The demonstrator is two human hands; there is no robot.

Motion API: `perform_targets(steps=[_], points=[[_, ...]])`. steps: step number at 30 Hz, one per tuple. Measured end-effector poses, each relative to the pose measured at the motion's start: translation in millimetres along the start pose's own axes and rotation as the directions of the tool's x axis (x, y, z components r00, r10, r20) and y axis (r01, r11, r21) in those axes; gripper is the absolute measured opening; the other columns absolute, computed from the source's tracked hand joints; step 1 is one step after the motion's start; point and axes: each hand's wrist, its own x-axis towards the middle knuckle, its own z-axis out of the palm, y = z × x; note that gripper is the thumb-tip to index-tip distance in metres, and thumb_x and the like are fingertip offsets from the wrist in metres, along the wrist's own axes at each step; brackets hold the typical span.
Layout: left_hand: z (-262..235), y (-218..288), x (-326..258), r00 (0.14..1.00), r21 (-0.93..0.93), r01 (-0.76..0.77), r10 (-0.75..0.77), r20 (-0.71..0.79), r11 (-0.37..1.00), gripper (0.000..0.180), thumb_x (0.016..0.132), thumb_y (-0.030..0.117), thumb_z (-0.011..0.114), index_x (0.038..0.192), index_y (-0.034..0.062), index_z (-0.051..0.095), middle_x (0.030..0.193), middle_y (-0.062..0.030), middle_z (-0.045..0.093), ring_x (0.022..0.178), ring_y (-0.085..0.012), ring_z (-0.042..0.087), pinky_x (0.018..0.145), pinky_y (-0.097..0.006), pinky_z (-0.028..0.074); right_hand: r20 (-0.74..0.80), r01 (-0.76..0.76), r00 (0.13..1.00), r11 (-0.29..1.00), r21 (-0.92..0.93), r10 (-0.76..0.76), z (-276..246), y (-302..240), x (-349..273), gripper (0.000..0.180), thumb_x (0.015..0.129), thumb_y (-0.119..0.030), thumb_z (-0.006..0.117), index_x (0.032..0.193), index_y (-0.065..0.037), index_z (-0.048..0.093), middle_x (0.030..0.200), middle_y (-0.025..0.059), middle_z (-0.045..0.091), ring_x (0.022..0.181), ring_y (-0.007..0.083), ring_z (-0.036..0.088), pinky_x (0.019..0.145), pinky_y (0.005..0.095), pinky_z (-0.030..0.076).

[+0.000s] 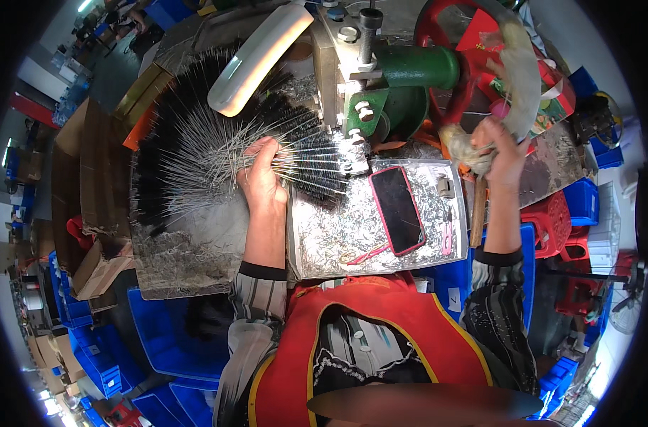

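My left hand is closed round several thin twisted-wire brushes, whose bristled ends fan out to the right, up to the metal jaw of a green press. Beneath and left of that hand spreads a large heap of wire brushes, their silvery stems crossing over black bristles. On the right, my right hand is closed on the cloth-wrapped lower rim of the red handwheel. Its fingers are slightly blurred and partly hidden by the wrapping.
A white lamp hangs over the brush heap. In front of the press, a metal tray strewn with wire clippings holds a phone with a pink edge. A wooden handle stands by its right side. Blue bins and cardboard boxes flank the bench.
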Motion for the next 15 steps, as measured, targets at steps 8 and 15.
perform_targets(steps=[8, 15], points=[[-6.4, 11.5, -4.9, 0.943, 0.157, 0.227, -0.258, 0.210, 0.961, 0.033, 0.067, -0.004, 0.064, 0.098, 0.0005, 0.052, 0.085, -0.0094, 0.058, 0.074, -0.0173, 0.058, 0.067, -0.028, 0.049, 0.106, 0.361, 0.924, 0.930, 0.064, -0.366, -5.9, 63.7, -1.3, 0.018, 0.078, -0.003, 0.047, 0.060, 0.000, 0.046, 0.056, 0.0078, 0.048, 0.056, 0.0155, 0.048, 0.060, 0.0284, 0.041], [-10.4, 0.9, -7.4, 0.950, -0.037, 0.194, -0.178, 0.258, 0.980, 0.036, 0.069, -0.009, 0.058, 0.103, -0.0010, 0.051, 0.092, -0.0132, 0.058, 0.077, -0.0209, 0.059, 0.069, -0.029, 0.050, 0.063, 0.245, 0.968, 0.970, 0.011, -0.245, -4.2, 51.2, -5.4, 0.015, 0.076, -0.006, 0.051, 0.066, 0.004, 0.053, 0.057, 0.0084, 0.051, 0.052, 0.0144, 0.048, 0.056, 0.0266, 0.041]])
